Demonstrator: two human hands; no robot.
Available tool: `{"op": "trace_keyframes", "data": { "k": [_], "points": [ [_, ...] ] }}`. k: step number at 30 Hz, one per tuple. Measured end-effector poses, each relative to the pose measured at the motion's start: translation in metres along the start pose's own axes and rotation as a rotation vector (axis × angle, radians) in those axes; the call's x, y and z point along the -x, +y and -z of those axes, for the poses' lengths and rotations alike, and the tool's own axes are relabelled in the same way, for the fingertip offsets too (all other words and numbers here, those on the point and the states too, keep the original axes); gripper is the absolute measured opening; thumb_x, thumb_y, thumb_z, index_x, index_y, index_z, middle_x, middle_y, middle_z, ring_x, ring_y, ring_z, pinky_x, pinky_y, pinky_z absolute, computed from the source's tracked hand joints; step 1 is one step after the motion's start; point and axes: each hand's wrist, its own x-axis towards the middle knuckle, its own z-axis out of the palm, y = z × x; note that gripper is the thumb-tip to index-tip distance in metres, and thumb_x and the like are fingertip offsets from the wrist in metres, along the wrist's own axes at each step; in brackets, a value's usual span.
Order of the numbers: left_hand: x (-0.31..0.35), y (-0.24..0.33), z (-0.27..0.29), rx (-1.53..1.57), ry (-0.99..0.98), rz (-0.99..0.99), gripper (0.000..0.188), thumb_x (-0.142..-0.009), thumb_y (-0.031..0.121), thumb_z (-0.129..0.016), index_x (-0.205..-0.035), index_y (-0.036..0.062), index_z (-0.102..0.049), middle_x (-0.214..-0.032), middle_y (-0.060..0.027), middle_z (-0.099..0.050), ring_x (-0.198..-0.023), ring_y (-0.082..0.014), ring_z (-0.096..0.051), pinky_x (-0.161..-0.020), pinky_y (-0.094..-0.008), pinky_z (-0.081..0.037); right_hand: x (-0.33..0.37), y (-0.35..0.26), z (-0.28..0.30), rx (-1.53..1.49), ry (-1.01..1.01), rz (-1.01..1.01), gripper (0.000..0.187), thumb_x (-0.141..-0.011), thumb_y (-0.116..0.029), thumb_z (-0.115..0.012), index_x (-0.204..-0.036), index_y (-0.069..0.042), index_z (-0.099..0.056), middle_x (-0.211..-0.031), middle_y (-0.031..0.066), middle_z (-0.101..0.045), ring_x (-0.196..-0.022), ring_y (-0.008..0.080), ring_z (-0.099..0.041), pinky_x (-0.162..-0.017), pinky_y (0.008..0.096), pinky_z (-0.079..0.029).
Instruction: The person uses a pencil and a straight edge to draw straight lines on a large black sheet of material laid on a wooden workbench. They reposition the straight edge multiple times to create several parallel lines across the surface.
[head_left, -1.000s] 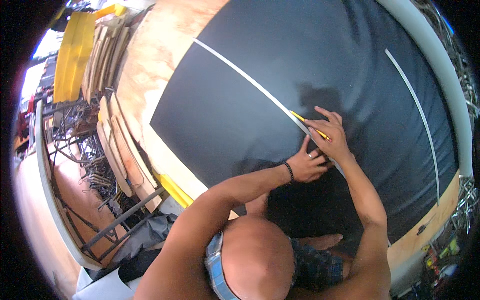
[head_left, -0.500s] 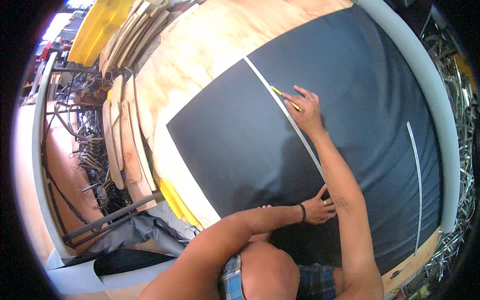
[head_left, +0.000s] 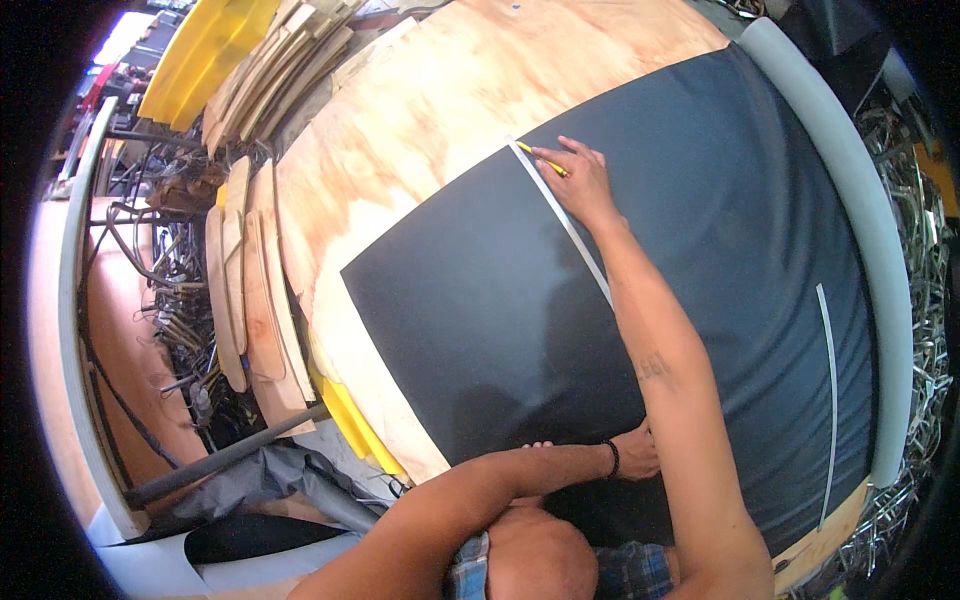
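Note:
A sheet of black, leather-like material (head_left: 465, 320) lies spread over a light plywood board (head_left: 440, 120). Across the sheet runs a thin whitish straight strip (head_left: 556, 206), its far end at the sheet's far edge. My right hand (head_left: 582, 180) grips a yellow pen (head_left: 548, 162) between closed fingers, its tip beside the strip's far end. Lower down, my left hand (head_left: 636, 452) rests on the sheet behind my right forearm, which hides its fingers and the strip's near part. A dark band circles my left wrist.
A second pale strip (head_left: 829, 400) lies on the rumpled right part of the sheet. A thick grey roll (head_left: 870, 240) borders the right side. Curved wooden pieces (head_left: 262, 290), stacked slats (head_left: 270, 75) and a metal-framed rack (head_left: 75, 330) stand at left.
My right hand has moved up and left along the strip with the pen, to its far end. My left hand has shifted slightly down, and its fingers are now covered by my right forearm.

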Motion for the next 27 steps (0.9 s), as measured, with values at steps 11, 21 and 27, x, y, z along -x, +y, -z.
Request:
{"op": "trace_keyframes", "data": {
  "k": [11,21,27],
  "points": [
    [-0.004,0.011,0.056,-0.070,0.028,-0.005,0.061,-0.103,0.041,-0.053,-0.159,0.0189,-0.041,-0.171,-0.0107,-0.028,-0.160,-0.0370,-0.017,-0.123,-0.0741,-0.014,0.019,-0.027,0.032,0.138,-0.069,-0.047,0.024,-0.093,-0.029,-0.071,-0.110,-0.019,-0.084,-0.117,0.0121,-0.078,-0.133,0.0275,-0.060,-0.106,0.0475,-0.038],
    [0.006,0.006,0.032,-0.279,0.063,-0.029,0.054,-0.096,0.047,-0.063,-0.147,0.0288,-0.058,-0.143,-0.0058,-0.053,-0.140,-0.0316,-0.047,-0.116,-0.0840,-0.016,0.265,-0.045,0.203,0.230,-0.233,-0.078,0.021,-0.093,-0.025,-0.069,-0.103,-0.017,-0.084,-0.107,0.0110,-0.079,-0.129,0.0268,-0.064,-0.107,0.0475,-0.038],
    [0.009,0.005,0.035,-0.367,0.108,-0.081,0.058,-0.098,0.047,-0.061,-0.153,0.0291,-0.053,-0.138,-0.0067,-0.055,-0.137,-0.0313,-0.049,-0.115,-0.0849,-0.015,0.383,-0.081,0.348,0.226,-0.477,-0.391,0.022,-0.092,-0.031,-0.070,-0.095,-0.013,-0.082,-0.094,0.0112,-0.078,-0.095,0.0319,-0.075,-0.083,0.0461,-0.053]
  ]
}}
